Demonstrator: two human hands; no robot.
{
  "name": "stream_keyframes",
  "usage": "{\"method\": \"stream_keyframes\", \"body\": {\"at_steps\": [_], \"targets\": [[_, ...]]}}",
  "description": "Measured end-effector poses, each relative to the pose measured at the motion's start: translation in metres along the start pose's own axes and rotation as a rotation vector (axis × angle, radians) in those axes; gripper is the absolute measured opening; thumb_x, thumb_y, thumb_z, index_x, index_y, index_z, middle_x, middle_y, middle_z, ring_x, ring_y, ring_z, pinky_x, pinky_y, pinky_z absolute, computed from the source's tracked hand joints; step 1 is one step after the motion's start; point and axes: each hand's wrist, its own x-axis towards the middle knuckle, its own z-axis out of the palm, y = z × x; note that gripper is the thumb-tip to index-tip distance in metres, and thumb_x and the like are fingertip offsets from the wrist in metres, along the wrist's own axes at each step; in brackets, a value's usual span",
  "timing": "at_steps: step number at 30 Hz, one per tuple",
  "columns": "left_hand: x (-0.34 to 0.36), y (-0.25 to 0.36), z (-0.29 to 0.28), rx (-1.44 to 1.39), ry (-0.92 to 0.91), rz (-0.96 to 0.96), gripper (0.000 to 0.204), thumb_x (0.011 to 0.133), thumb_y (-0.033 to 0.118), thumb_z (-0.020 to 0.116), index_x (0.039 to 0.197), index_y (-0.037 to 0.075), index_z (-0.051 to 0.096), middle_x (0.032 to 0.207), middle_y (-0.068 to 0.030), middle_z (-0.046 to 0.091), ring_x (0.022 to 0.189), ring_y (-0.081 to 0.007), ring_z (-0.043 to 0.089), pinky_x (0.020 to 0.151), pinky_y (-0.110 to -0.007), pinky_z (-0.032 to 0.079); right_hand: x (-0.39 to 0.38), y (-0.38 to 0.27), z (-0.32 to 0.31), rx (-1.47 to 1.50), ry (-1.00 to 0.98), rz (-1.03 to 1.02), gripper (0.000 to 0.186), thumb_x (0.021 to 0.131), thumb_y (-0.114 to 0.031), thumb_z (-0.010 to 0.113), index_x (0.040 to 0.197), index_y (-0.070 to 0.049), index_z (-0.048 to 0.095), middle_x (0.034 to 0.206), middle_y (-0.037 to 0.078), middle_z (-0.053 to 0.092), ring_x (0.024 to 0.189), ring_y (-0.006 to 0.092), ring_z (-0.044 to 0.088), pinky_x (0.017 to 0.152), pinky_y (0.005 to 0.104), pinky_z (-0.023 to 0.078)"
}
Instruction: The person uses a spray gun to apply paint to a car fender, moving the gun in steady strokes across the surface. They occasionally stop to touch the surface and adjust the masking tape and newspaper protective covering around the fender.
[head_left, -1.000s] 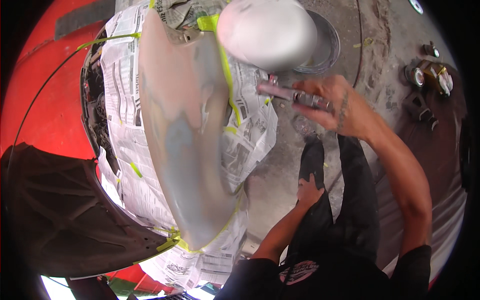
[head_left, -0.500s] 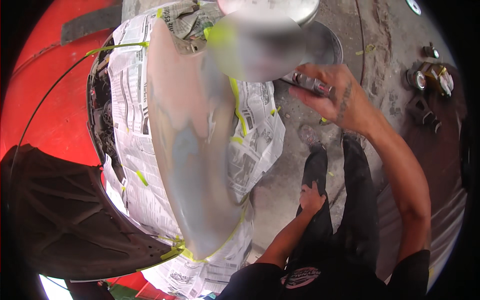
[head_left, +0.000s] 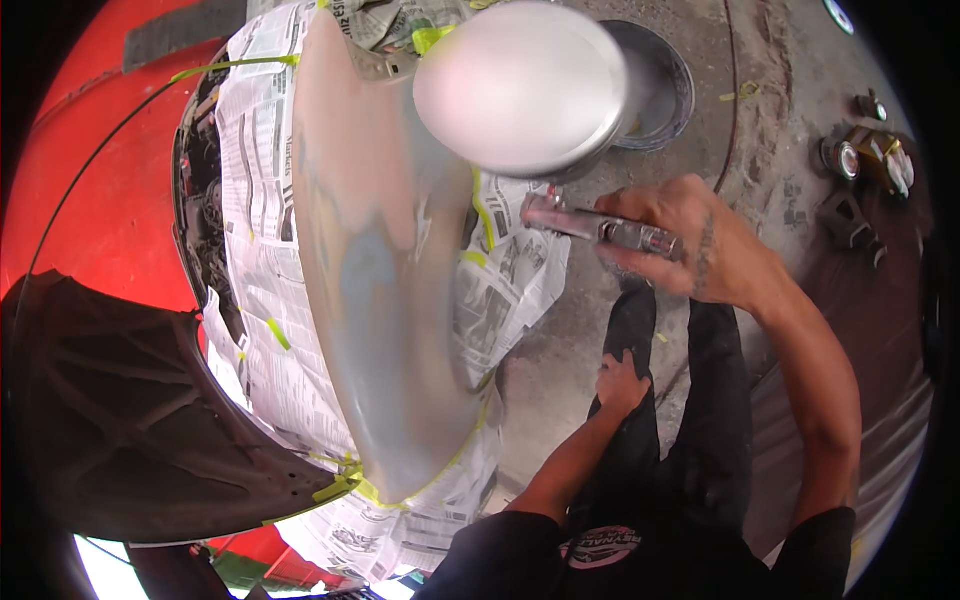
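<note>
A spray gun [head_left: 600, 227] with a large silver paint cup [head_left: 515, 90] on top is gripped in my right hand [head_left: 690, 235], fingers wrapped round its body. The gun points left toward a car fender [head_left: 385, 330], sanded and patchy in pink, beige and grey-blue. Newspaper [head_left: 265, 230] masks both sides of the fender, held with yellow-green tape [head_left: 484, 215]. Down on my left thigh lies my left hand [head_left: 622, 387], thumb apart from the fingers, holding no tool. The gun's cup hides part of the far masking.
A dark bucket [head_left: 660, 95] stands behind the cup. Cans [head_left: 838, 158] and a gold tin [head_left: 885, 160] sit at the right beside a dark cover [head_left: 840, 340]. A hose [head_left: 735, 110] runs along the concrete. At the lower left is the dark open hood [head_left: 130, 430]; red bodywork [head_left: 120, 190] lies beyond.
My right hand and the spray gun have come nearer to me, down the picture, and the cup shows more clearly, tilted. My left hand stays on the thigh.
</note>
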Motion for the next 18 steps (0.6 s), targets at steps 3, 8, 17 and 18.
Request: {"method": "stream_keyframes", "body": {"at_steps": [3,8,17,18], "targets": [[0.001,0.001,0.000,-0.008,-0.002,-0.017,0.084,0.085,0.046,0.077,0.155,0.012,0.046,0.137,-0.0269,0.048,0.114,-0.0470,0.063,0.095,-0.049,0.056,0.002,-0.002,0.000,0.034,-0.034,-0.031,0.031,0.088,-0.017,0.077,0.111,0.003,0.071,0.077,0.024,0.067,0.071,0.0427,0.066,0.067,0.0474,0.052],[-0.002,0.001,0.004,-0.001,0.012,0.003,0.085,0.085,0.046,0.077,0.155,0.013,0.044,0.136,-0.0264,0.049,0.113,-0.0477,0.063,0.093,-0.050,0.056,0.011,-0.007,-0.014,-0.008,0.050,0.031,0.030,0.089,-0.016,0.077,0.111,0.003,0.071,0.078,0.024,0.067,0.070,0.0418,0.066,0.066,0.0468,0.051],[-0.003,0.004,0.007,0.014,0.032,0.002,0.085,0.084,0.047,0.078,0.155,0.014,0.045,0.135,-0.0255,0.050,0.114,-0.0470,0.063,0.093,-0.050,0.056,0.026,-0.011,-0.021,-0.034,0.412,-0.043,0.028,0.088,-0.015,0.077,0.110,0.001,0.072,0.074,0.020,0.064,0.067,0.0394,0.065,0.064,0.0443,0.051],[-0.003,0.004,0.009,0.023,0.045,0.011,0.085,0.084,0.047,0.078,0.155,0.014,0.045,0.135,-0.0253,0.050,0.114,-0.0468,0.063,0.093,-0.049,0.056,0.023,-0.014,-0.024,-0.053,0.374,-0.018,0.028,0.088,-0.015,0.077,0.109,0.001,0.072,0.074,0.020,0.064,0.067,0.0393,0.065,0.064,0.0440,0.051]]}}
